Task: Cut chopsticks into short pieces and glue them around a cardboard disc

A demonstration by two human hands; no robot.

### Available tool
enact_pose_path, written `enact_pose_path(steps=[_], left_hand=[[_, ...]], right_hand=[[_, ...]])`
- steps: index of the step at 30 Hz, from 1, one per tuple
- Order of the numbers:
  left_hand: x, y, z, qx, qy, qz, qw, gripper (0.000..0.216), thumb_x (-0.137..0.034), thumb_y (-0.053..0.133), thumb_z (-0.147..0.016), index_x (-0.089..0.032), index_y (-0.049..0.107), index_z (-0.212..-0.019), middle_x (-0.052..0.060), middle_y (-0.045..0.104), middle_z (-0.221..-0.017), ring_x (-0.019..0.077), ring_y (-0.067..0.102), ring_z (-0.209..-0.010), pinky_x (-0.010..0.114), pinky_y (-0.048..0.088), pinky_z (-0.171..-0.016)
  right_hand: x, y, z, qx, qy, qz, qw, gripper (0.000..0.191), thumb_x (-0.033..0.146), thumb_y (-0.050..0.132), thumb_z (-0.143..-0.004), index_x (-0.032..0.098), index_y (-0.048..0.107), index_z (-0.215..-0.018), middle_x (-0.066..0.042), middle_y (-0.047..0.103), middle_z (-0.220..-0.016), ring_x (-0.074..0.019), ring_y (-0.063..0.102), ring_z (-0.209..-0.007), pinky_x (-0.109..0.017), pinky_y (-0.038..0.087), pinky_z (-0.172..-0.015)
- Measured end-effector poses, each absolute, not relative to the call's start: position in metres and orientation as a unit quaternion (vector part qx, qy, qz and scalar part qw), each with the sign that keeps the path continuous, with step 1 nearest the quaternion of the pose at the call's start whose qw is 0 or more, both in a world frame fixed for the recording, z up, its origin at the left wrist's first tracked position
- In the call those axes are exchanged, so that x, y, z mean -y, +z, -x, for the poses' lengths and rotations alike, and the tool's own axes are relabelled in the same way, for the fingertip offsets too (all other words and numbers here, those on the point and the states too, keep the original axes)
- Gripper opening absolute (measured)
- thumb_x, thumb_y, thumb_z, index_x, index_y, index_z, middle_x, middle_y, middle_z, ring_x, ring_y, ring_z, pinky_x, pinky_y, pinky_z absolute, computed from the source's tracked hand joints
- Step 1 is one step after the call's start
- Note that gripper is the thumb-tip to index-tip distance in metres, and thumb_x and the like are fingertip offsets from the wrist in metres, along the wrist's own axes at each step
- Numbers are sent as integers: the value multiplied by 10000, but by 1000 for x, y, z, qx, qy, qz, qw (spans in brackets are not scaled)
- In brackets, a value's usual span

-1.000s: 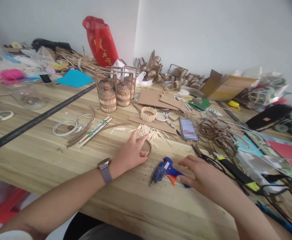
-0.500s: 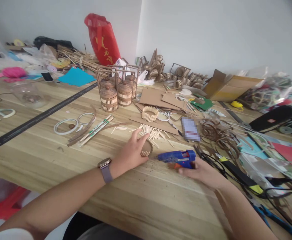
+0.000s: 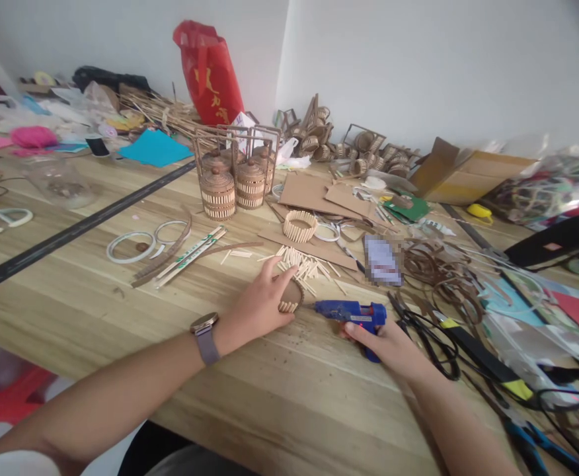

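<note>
My left hand (image 3: 254, 297) rests at the table's middle, its thumb and fingers around a small round brown base (image 3: 292, 294). Short wooden sticks stand along the near edge of that base; part of it is hidden behind my fingers. My right hand (image 3: 383, 340) grips a blue glue gun (image 3: 344, 309), whose nozzle points left, close beside the base's right edge. Just beyond my left fingertips lies a loose pile of short wooden sticks (image 3: 309, 264). Behind the pile, a ring of upright sticks (image 3: 300, 227) sits on cardboard.
Lidded stick-and-cardboard baskets (image 3: 219, 192) with tall handles stand behind. White tape rings (image 3: 131, 248) and wrapped chopsticks (image 3: 190, 254) lie left. To the right are brown strips (image 3: 418, 264), black scissors (image 3: 431, 337), a cutter (image 3: 488, 357) and blue-handled pliers (image 3: 532, 436).
The glue gun has turned more level, its nozzle slightly nearer the round base and its handle now showing below. My left hand keeps its hold. The view has shifted slightly.
</note>
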State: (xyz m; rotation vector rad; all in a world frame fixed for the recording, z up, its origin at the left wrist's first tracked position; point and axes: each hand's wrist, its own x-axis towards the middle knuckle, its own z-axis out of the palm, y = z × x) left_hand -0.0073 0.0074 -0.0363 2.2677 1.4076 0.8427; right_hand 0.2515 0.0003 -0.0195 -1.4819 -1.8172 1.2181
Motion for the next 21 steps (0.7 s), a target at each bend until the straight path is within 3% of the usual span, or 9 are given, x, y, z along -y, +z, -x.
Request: enact_pose_path(steps=[10,21], left_hand=[[-6,-32,6,-512,277,-795,171,858,-150,768,-663,-237,320,-1389,172,203,-1471,341,503,-1224,488,502,-969],[-7,-34,7,-511,278,-793,179,871,-146,769,-652,-235,326,-1397,164,196,-1482,352,473,-1256,488,485,-991]], right_hand=[[7,-17,-241,745,356,518,223,395,514,570,-805,178,719,-951,-75,755,-898,-256,687,-811,-365,555,-762],[9,-22,-236,769,324,510,210,369,479,550,-825,168,720,-929,-88,768,-901,-269,709,-820,-358,563,-755]])
